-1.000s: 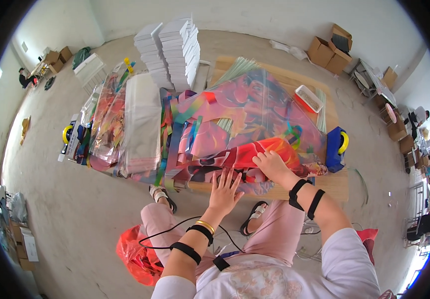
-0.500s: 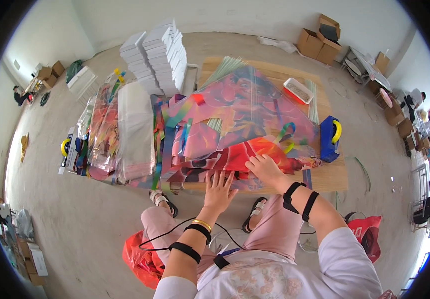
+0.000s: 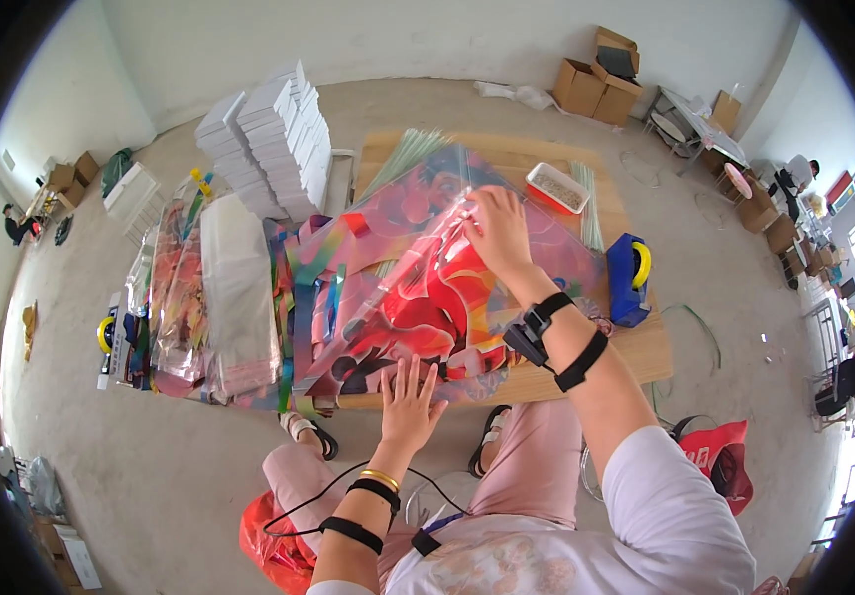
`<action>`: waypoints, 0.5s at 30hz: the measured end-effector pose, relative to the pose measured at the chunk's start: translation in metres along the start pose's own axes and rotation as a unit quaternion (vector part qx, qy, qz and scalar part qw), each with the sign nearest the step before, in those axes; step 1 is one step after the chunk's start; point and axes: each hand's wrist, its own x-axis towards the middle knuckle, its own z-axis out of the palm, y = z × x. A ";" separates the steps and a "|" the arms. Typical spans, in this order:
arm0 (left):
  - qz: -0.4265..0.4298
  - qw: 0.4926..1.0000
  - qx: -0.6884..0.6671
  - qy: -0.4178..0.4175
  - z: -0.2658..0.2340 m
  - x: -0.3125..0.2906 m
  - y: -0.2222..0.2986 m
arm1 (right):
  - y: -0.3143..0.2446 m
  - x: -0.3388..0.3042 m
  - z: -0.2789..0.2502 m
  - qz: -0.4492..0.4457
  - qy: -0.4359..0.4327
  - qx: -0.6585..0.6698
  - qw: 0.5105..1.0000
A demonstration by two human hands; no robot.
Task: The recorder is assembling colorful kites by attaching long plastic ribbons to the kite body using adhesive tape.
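Wooden worktop (image 3: pixel 517 154) bearing a red printed sheet (image 3: pixel 427 307) at its near middle: right hand (image 3: pixel 499 228) apparently pinching the far edge, fingers narrowed, and left hand (image 3: pixel 409 405) spread at the near edge, seemingly mid-opening, which calls next for smoothing.

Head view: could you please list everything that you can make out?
Red printed sheet: one, multicoloured, mid-table
Other printed sheets: uncounted, pinkish-purple, around it
Plastic sleeves: uncounted, clear, table's left
Stacks: two, white, table's far left
Rods: two bundles, pale green, far side
Tray: one, red and white, far right
Tape dispenser: at least one, blue-yellow, right edge
Table: one, wood-brown, centre
Cartons: several, brown, background
Bags: two, red, floor beside the person
People: two or more, indistinct, background
Left hand: one, bare, flat on red printed sheet
Right hand: one, bare, gripping that sheet
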 end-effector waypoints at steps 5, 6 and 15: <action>0.017 1.000 -0.014 0.008 -0.004 0.007 0.005 | 0.101 -0.057 0.006 0.401 -0.061 0.293 0.866; 0.012 1.000 -0.007 0.007 -0.003 0.006 0.004 | 0.112 -0.070 0.005 0.402 -0.060 0.292 0.866; 0.012 1.000 0.016 -0.006 -0.002 0.007 0.004 | 0.116 -0.127 0.027 0.576 -0.073 0.528 0.620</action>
